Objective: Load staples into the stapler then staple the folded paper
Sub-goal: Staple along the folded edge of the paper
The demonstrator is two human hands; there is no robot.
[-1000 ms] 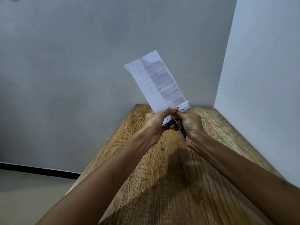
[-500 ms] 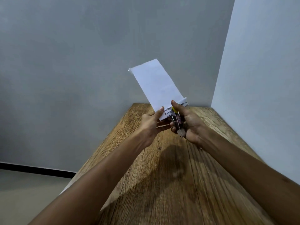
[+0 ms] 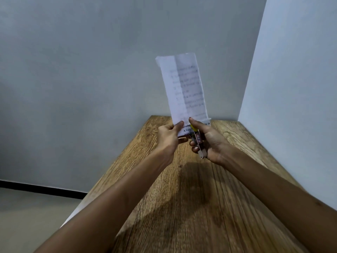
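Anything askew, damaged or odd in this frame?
Nothing stands out. The left hand holds the white folded printed paper upright above the wooden table; the right hand grips the small metal stapler at its lower edge.

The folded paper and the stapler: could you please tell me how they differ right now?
The folded paper is large, white and stands upright above the hands; the stapler is small, metallic with a yellow tip, angled downward. The left hand pinches the paper; the right hand grips the stapler. Both are held above the table.

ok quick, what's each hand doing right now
Left hand: pinching the bottom of the folded paper.
Right hand: gripping the stapler, thumb on top.
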